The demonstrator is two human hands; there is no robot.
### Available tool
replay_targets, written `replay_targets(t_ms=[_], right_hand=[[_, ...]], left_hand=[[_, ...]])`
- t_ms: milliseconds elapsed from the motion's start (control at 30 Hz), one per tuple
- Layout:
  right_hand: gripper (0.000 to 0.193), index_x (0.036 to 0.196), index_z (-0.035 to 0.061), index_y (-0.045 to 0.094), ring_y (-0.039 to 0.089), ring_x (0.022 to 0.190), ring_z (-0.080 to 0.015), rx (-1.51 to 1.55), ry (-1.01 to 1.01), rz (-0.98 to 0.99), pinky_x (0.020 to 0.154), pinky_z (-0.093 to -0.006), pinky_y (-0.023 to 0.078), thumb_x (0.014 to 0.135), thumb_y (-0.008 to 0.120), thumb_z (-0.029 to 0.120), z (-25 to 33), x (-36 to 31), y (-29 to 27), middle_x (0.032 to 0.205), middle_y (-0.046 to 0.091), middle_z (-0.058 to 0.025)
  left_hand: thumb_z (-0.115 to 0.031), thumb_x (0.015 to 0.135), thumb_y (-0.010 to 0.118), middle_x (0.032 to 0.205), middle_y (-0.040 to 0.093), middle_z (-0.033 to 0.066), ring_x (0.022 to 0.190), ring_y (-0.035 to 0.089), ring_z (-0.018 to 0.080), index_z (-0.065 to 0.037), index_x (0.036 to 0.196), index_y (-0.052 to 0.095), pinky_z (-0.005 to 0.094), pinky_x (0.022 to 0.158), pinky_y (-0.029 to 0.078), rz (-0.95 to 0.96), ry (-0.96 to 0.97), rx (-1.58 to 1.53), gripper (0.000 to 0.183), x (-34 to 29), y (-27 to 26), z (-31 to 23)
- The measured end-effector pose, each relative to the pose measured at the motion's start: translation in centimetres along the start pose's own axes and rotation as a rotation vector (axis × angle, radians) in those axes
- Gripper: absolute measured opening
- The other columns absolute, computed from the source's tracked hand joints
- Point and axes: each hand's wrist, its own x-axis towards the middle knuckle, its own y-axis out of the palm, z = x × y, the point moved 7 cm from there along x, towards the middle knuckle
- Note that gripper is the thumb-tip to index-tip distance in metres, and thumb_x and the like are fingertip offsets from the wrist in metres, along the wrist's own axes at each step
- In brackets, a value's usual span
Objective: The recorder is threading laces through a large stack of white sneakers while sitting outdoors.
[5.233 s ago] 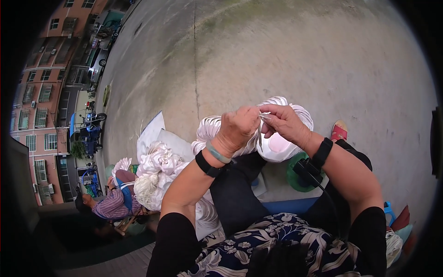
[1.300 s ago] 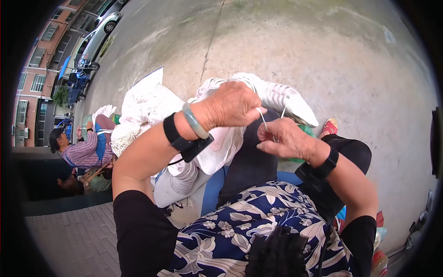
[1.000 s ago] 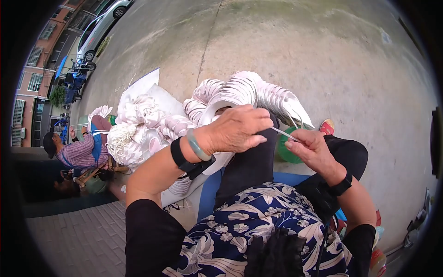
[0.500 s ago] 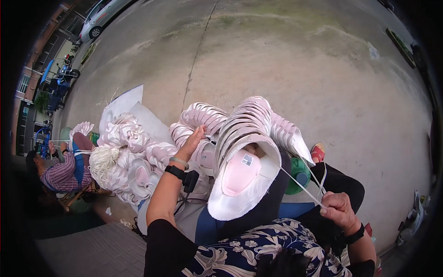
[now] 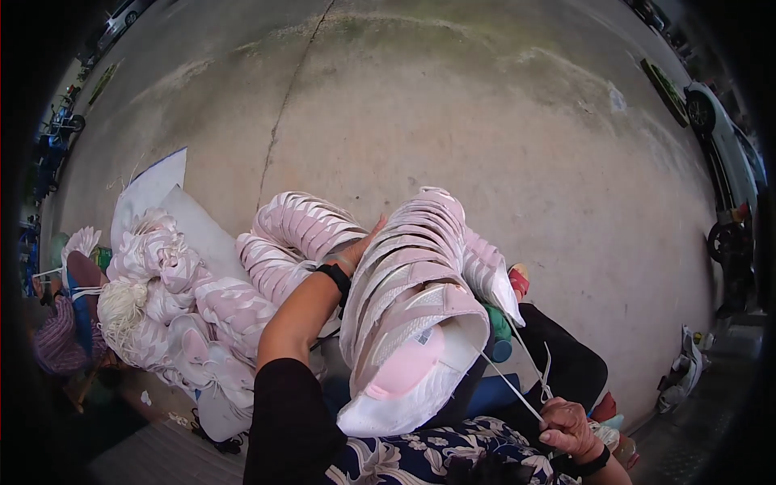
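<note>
A curved stack of pink-and-white shoe uppers rests across my lap, nested one into another. The nearest upper faces me with its pink insole part showing. My left hand lies along the stack's left side, fingers stretched out and partly hidden by it. At the lower right, my right hand is closed on a thin white cord, which runs taut out of the nearest upper. Another stretch of cord, with a loose looped end, rises from the right hand toward the uppers hanging at the stack's far right.
More strung uppers curve away beyond my left arm. A heap of uppers and a bundle of white cords lie at left. Another person sits at the far left. A green bottle-like object is beside my leg.
My left hand has gone from raised beside the stack to lying against it. My right hand has moved down, still gripping the cord. The view has swung to the right.
</note>
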Motion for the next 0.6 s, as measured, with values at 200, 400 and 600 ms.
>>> replay_targets(t_ms=[200, 400, 600], right_hand=[[0.026, 0.062, 0.0026, 0.056, 0.051, 0.056, -0.0241, -0.061, 0.019, -0.063, 0.061, -0.0326, 0.039, 0.069, 0.065, 0.026, -0.1, 0.4, -0.2, 0.056, 0.053, -0.0071], [0.017, 0.064, 0.0019, 0.056, 0.052, 0.059, -0.0230, -0.004, 0.062, -0.154, 0.059, -0.0317, 0.040, 0.069, 0.065, 0.016, -1.5, -0.7, -0.3, 0.058, 0.054, -0.0076], [0.018, 0.070, 0.0003, 0.057, 0.052, 0.060, -0.0205, 0.030, 0.170, -0.231, 0.057, -0.0308, 0.040, 0.071, 0.065, 0.017, -4.3, -2.4, -1.1, 0.061, 0.055, -0.0086]], left_hand=[[-0.070, 0.079, 0.029, 0.135, 0.034, 0.0168, 0.125, 0.031, 0.0235, 0.001, 0.133, 0.028, 0.0317, 0.102, 0.026, 0.044, 0.008, -0.038, 0.089, -1.7, 1.4, 0.0], [-0.069, 0.079, 0.032, 0.133, 0.037, 0.0154, 0.122, 0.034, 0.0223, 0.000, 0.132, 0.030, 0.0311, 0.100, 0.029, 0.114, 0.039, -0.044, 0.087, -4.6, 2.8, 1.2], [-0.069, 0.078, 0.035, 0.130, 0.039, 0.0140, 0.119, 0.037, 0.0210, -0.002, 0.131, 0.033, 0.0306, 0.099, 0.031, 0.209, 0.042, -0.092, 0.085, -4.3, 5.9, 0.1]])
